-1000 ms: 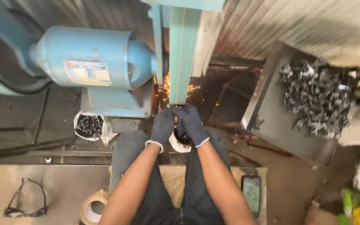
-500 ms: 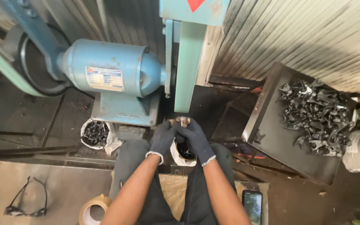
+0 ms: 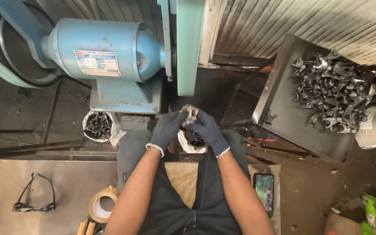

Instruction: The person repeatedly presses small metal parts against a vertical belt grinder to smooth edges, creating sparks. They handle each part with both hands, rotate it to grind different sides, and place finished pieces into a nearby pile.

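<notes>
Both my hands wear dark gloves and meet just below the green guard of a grinding machine [image 3: 190, 48]. My left hand [image 3: 167, 129] and my right hand [image 3: 207, 131] together pinch a small metal part [image 3: 189, 114] between the fingertips, held a little below the guard. No sparks show. Under my hands, between my knees, stands a white container [image 3: 187, 143] with dark parts inside. The blue motor [image 3: 105, 48] of the grinder sits to the upper left.
A dark metal tray [image 3: 290, 117] at right holds a heap of several forged metal parts [image 3: 329, 93]. A white bag of dark pieces [image 3: 99, 125] sits under the motor. Glasses [image 3: 35, 204], a tape roll [image 3: 102, 204] and a phone [image 3: 264, 189] lie nearby.
A second ago the part was against the wheel with sparks flying. My hands have since drawn it back down from the wheel, and the sparks have stopped.
</notes>
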The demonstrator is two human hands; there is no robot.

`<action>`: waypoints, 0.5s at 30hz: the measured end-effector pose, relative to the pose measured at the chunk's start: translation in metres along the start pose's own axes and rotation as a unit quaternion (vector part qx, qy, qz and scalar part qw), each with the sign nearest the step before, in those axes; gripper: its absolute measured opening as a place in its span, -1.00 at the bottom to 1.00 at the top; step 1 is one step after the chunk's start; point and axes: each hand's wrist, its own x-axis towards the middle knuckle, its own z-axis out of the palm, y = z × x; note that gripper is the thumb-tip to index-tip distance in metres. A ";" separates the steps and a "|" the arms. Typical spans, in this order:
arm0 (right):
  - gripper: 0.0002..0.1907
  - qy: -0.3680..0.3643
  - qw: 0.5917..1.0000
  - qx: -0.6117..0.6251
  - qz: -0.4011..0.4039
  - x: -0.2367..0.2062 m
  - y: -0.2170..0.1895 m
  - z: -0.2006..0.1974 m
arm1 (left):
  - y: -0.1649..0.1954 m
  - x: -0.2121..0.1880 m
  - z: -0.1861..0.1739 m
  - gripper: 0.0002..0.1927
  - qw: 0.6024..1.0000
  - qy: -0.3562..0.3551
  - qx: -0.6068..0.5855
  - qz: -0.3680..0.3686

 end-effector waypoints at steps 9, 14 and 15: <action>-0.71 0.082 0.985 0.085 0.126 0.051 0.043 -0.002 | -0.036 0.046 0.030 -0.52 0.993 0.117 -0.025 0.017; -0.71 0.082 0.992 0.070 0.066 0.061 0.042 -0.005 | -0.036 0.053 0.033 -0.55 0.992 0.110 -0.049 0.043; -0.70 0.088 0.992 0.057 0.072 0.057 0.040 -0.006 | -0.034 0.050 0.031 -0.55 0.993 0.116 -0.032 0.019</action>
